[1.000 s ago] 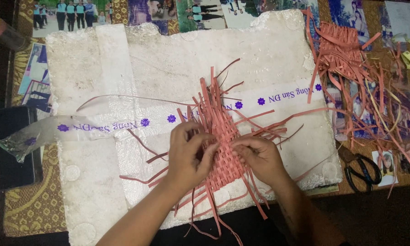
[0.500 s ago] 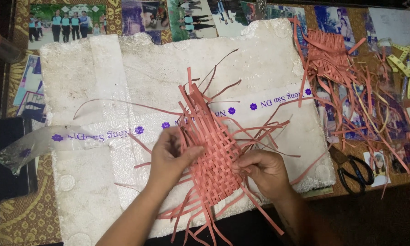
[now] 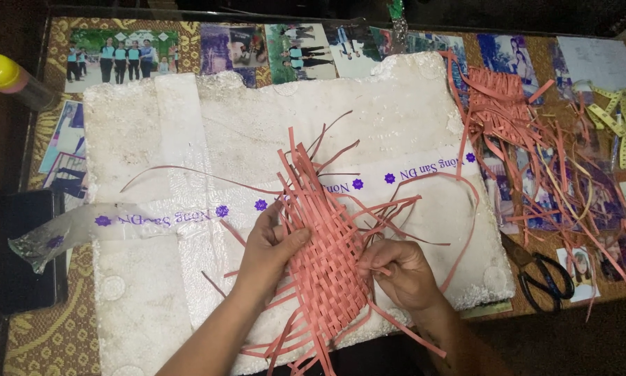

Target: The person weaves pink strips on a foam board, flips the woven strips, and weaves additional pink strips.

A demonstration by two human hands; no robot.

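A flat mat woven of salmon-pink strips (image 3: 327,268) lies on a white foam board (image 3: 271,132), with loose strip ends fanning out all round it. My left hand (image 3: 271,247) rests on the mat's left edge, thumb pressed onto the weave. My right hand (image 3: 396,271) is at the mat's right edge, its fingers pinched on one pink strip. A band of clear tape with purple marks (image 3: 146,219) runs across the board under the mat.
A second woven pink piece (image 3: 497,104) with several loose strips lies at the right. Black scissors (image 3: 543,275) sit at the right front edge. A yellow tape measure (image 3: 623,122) is far right, a yellow-capped bottle (image 3: 10,76) far left, a dark phone (image 3: 31,251) left. Photos (image 3: 111,56) cover the tabletop.
The woven mat has been turned, its long axis tilting from upright towards the upper left. Both hands shifted with it, my left thumb now on top of the weave.
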